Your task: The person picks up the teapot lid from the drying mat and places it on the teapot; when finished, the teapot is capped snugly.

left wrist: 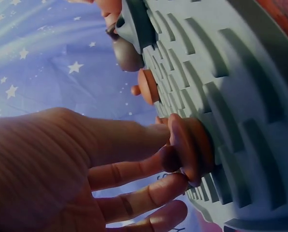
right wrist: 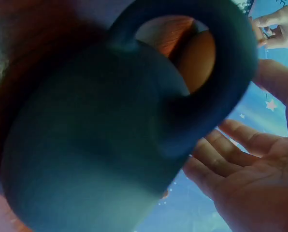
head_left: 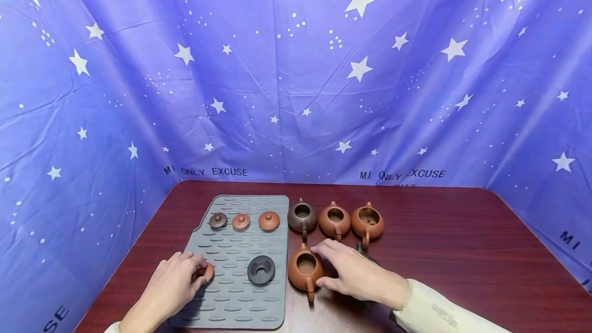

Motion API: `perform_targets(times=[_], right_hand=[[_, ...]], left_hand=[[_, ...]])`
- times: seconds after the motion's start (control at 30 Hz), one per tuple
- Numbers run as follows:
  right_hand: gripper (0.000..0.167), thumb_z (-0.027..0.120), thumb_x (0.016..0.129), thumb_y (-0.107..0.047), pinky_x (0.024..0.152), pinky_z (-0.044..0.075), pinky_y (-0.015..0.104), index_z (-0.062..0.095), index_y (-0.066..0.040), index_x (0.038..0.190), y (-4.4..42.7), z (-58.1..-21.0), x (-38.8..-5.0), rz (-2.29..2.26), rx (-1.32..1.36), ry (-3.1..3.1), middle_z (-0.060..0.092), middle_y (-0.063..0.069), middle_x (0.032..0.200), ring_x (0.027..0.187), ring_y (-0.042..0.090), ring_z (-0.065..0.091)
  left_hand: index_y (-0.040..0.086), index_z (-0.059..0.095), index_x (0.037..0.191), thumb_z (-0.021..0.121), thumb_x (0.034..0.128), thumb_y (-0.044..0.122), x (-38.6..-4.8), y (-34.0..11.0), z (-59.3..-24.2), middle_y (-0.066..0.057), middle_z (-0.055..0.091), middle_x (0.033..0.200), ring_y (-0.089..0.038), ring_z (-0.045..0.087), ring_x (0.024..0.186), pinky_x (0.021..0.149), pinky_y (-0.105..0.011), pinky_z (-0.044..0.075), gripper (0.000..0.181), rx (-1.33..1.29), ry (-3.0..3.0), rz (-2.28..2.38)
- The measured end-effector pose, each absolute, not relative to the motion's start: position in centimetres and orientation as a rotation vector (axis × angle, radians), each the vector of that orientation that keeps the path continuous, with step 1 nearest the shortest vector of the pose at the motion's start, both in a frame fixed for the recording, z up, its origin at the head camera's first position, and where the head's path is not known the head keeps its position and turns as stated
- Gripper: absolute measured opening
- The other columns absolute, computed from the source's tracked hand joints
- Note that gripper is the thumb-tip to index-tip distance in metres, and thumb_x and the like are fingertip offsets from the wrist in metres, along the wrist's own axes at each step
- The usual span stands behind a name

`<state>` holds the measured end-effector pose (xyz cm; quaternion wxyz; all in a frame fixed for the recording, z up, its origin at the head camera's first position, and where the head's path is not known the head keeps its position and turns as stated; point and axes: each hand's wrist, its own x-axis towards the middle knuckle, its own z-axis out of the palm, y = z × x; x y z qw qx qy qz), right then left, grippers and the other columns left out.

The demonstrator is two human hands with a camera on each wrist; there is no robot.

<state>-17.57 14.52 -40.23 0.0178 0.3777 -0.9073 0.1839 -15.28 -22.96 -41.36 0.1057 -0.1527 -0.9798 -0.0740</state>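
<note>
An orange-brown lid is at the left side of the grey mat; my left hand pinches it. In the left wrist view, the thumb and fingers of my left hand hold the lid by its edge, close against the mat. My right hand is beside the front orange-brown teapot, fingers spread at its right side; whether they touch it I cannot tell. A dark teapot fills much of the right wrist view, in front of my right hand; the head view mostly hides it.
Three small lids, one dark brown and two orange-brown lids, lie on the mat's far part. A black lid lies near its right edge. Behind my right hand stand a dark brown teapot and two orange-brown teapots.
</note>
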Motion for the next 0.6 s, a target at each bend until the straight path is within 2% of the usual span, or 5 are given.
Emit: perform_targets(times=[0.33,0.6], right_hand=[[0.052,0.074,0.082,-0.028,0.083,0.047,0.033,0.055,-0.006,0.125,14.04,-40.76,-18.14,0.614,1.171,-2.829,0.055,0.000,0.115,0.098,0.010,0.056],[0.051,0.074,0.082,-0.028,0.083,0.047,0.033,0.055,-0.008,0.125,13.91,-40.98,-18.24,0.628,1.168,-2.838,0.055,-0.001,0.116,0.099,0.009,0.055]], left_hand=[[0.021,0.061,0.076,0.077,0.0707,0.006,-15.45,-23.08,-41.66,0.009,0.048,0.069,-0.016,0.045,0.067,0.055,-0.034,0.036,0.023,-0.437,-2.873,-0.243],[0.022,0.054,0.068,0.076,0.0668,0.004,-15.42,-23.02,-42.10,0.011,0.045,0.068,-0.014,0.044,0.066,0.055,-0.033,0.034,0.029,-0.483,-2.753,-0.270]])
